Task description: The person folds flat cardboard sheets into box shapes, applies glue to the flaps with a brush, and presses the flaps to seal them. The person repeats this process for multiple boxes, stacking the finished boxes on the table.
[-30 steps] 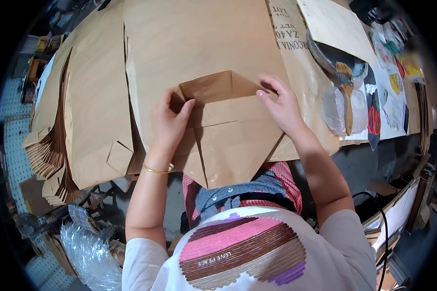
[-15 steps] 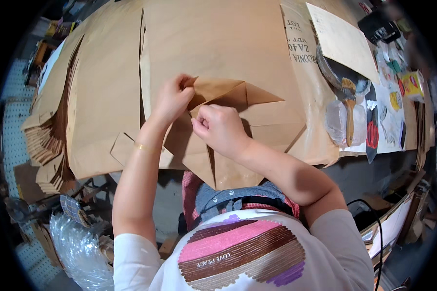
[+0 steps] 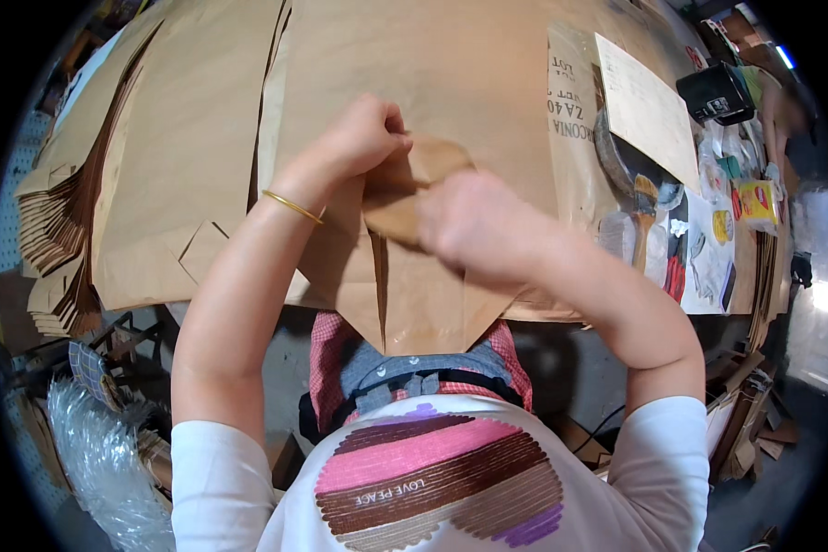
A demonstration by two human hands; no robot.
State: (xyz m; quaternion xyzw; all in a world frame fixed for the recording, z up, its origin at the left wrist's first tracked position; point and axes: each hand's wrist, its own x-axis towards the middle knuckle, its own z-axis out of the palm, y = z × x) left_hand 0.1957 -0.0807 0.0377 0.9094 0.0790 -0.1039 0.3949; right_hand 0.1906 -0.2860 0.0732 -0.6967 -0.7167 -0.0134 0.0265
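Observation:
A brown kraft paper bag (image 3: pixel 423 299) lies in front of me, its lower end hanging past the table edge toward my lap. Its folded end stands partly raised between my hands as a brown flap (image 3: pixel 430 158). My left hand (image 3: pixel 366 136) is closed, fingertips pinching the flap's left side. My right hand (image 3: pixel 478 225) is curled against the flap's right side; motion blurs it, and its fingertips are partly hidden. Beneath the bag are larger flat sheets of brown paper (image 3: pixel 414 64).
Stacked paper with fanned edges (image 3: pixel 51 216) lies at the left. On the right are a white board (image 3: pixel 644 101), a brush (image 3: pixel 646 207), red-handled scissors (image 3: pixel 675 276), a black container (image 3: pixel 716 94) and a yellow packet (image 3: pixel 757 202). Another person's arm (image 3: pixel 775 133) shows at far right. Clear plastic (image 3: pixel 92 460) sits lower left.
My left hand has moved up and slightly right, and my right hand has moved right. The flap's pointed right end no longer shows beyond my right hand. The view has shifted somewhat.

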